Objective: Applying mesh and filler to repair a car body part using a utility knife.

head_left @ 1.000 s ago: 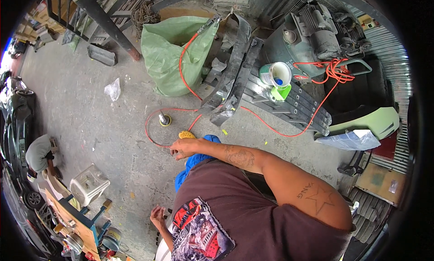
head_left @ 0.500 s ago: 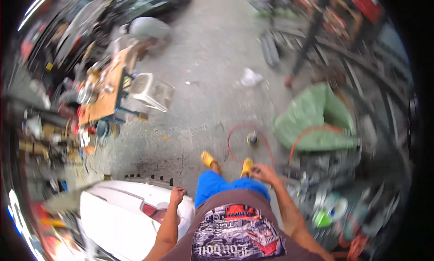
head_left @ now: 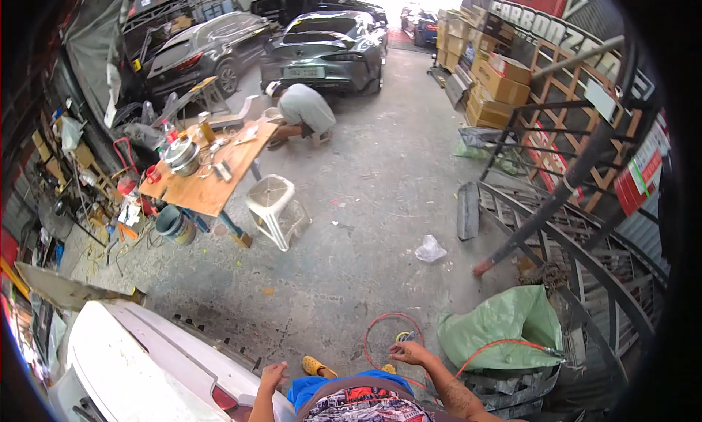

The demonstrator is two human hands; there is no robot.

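My left hand (head_left: pixel 275 374) hangs beside the white bumper-like car panel (head_left: pixel 146 349), its fingers loosely bent and apart, with nothing seen in it. My right hand (head_left: pixel 406 352) hangs over the floor, in front of a loop of red hose (head_left: pixel 373 321) and a small round yellow-rimmed item (head_left: pixel 404 336) that it partly hides; its fingers are loosely curved and apart, with nothing visible in them. A green woven sack (head_left: pixel 486 327) lies to its right with hose across it. My feet in yellow clogs (head_left: pixel 317 365) stand on concrete.
A person (head_left: pixel 307 115) squats behind a grey sports car (head_left: pixel 322 63). Nearby are a cluttered wooden table (head_left: pixel 186 191), a white plastic stool (head_left: pixel 272 202), a bucket (head_left: pixel 175 226), a crumpled plastic bag (head_left: pixel 430 248), stacked cartons (head_left: pixel 497 85) and black metal railing (head_left: pixel 537 232).
My view has swung from the hose, compressor and sack up along the workshop toward the cars and bright doorway. My right hand has moved from across my body to my right side.
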